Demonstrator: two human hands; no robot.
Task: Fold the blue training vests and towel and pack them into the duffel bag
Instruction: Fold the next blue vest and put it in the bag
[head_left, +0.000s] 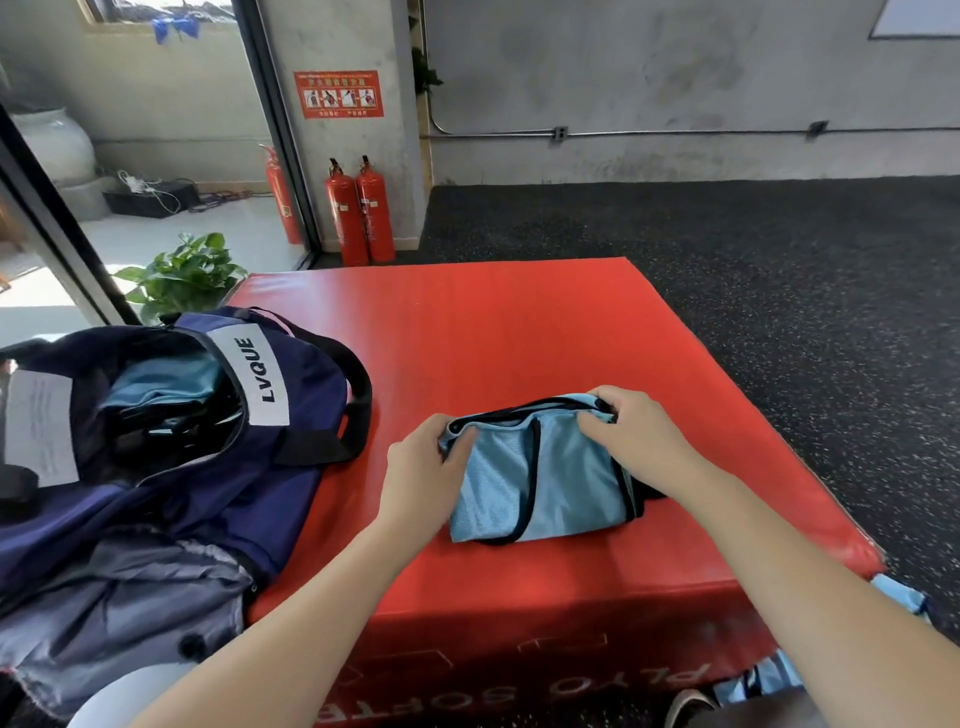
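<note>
Hands meet at a folded blue vest (540, 478) lying on the red padded box (519, 338), near the box's front edge and a little toward its right side. The left hand (423, 467) grips the vest's far left corner, thumb tucked over the cloth and fingers curled beneath it. The right hand (636, 431) pinches the far right corner along the black trim, fingers bent down onto the fabric. The vest is light blue mesh with black binding, folded into a rough rectangle; a black loop of binding shows at its near edge.

A dark blue duffel bag (197, 467) sits on the box's left side, hanging partly past the left edge. Its top is unzipped and gaping. Inside lies folded light blue cloth (166, 384), resting on something dark that cannot be made out. A white label reading LVQUE (257, 376) runs along the bag's opening, and black carry handles (353, 395) arch over toward the middle of the box. The bag and the vest lie well apart.

More light blue fabric (904, 603) hangs off the box's front right corner, down toward the floor.

Beyond the box's far left corner stand two red fire extinguishers (361, 213) and a green potted plant (182, 275).
</note>
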